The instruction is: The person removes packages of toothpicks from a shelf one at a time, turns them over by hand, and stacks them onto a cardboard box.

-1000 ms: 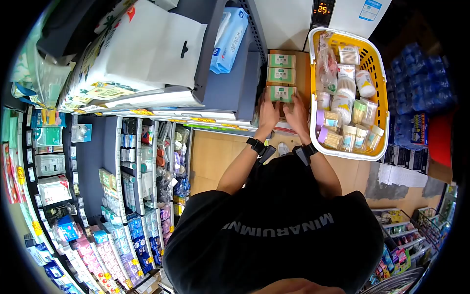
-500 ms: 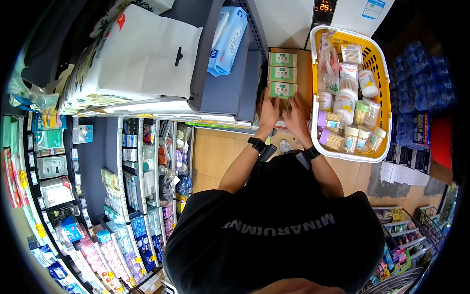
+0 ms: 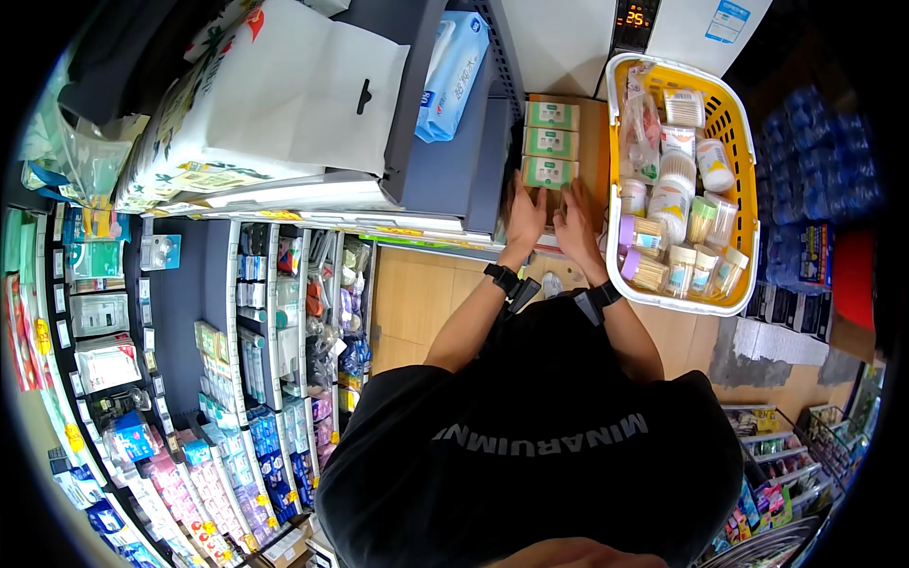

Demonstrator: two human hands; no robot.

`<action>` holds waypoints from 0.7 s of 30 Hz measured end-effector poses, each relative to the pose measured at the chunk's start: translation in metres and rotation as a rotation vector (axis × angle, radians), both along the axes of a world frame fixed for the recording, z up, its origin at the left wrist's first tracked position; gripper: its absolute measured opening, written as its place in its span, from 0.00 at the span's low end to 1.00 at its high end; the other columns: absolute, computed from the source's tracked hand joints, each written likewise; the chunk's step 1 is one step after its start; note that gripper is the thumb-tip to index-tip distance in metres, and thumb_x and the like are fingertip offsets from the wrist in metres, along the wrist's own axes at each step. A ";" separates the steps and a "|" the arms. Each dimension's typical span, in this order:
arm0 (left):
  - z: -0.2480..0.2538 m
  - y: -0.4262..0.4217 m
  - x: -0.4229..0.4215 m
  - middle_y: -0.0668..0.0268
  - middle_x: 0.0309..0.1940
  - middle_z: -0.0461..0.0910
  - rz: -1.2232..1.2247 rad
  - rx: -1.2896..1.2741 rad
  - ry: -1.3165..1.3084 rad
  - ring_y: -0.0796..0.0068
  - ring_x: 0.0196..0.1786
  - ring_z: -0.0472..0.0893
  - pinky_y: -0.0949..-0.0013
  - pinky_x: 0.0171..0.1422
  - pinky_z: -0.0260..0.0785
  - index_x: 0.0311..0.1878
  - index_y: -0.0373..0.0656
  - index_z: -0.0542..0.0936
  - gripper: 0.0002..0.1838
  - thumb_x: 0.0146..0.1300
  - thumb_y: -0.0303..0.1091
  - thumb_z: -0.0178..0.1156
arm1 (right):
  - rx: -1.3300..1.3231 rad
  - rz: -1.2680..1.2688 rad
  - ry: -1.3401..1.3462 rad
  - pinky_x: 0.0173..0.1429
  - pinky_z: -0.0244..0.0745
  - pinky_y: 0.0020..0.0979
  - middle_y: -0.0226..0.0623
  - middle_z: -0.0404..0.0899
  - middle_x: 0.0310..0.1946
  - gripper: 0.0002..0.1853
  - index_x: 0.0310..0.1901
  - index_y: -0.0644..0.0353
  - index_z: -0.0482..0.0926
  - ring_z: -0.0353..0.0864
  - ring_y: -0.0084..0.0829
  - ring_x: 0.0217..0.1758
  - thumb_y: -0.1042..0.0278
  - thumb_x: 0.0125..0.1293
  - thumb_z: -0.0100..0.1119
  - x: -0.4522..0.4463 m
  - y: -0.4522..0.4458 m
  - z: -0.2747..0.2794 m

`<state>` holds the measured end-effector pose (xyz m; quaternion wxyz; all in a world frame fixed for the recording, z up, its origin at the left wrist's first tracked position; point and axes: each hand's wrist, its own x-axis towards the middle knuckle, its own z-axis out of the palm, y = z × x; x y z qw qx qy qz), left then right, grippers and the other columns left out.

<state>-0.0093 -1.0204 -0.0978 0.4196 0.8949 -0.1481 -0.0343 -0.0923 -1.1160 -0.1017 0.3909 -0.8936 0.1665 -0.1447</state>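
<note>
Three green-and-white packs stand in a row on a brown cardboard surface. The nearest pack lies between my two hands. My left hand is at its left front corner, with fingers stretched forward along the side and the thumb apart. At the right front corner is my right hand, its fingers extended and spread. The fingertips seem to touch the pack, but the exact contact is hard to see. Both wrists wear black bands.
A yellow basket with a white rim stands right of the packs, holding several cotton swab and toothpick tubs. To the left, a grey shelf carries a blue wipes pack. Blue bottle packs stand at far right.
The camera view has shifted slightly, so the shelf and packs appear a little to the right. My hands remain by the nearest pack, fingers slightly straighter.
</note>
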 end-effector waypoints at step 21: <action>0.036 0.105 -0.089 0.44 0.57 0.79 -0.190 -0.161 0.247 0.50 0.63 0.79 0.60 0.64 0.72 0.69 0.35 0.69 0.28 0.68 0.34 0.59 | 0.657 0.199 -0.051 0.65 0.74 0.35 0.47 0.74 0.64 0.24 0.68 0.62 0.68 0.77 0.37 0.65 0.77 0.70 0.53 -0.084 0.067 0.086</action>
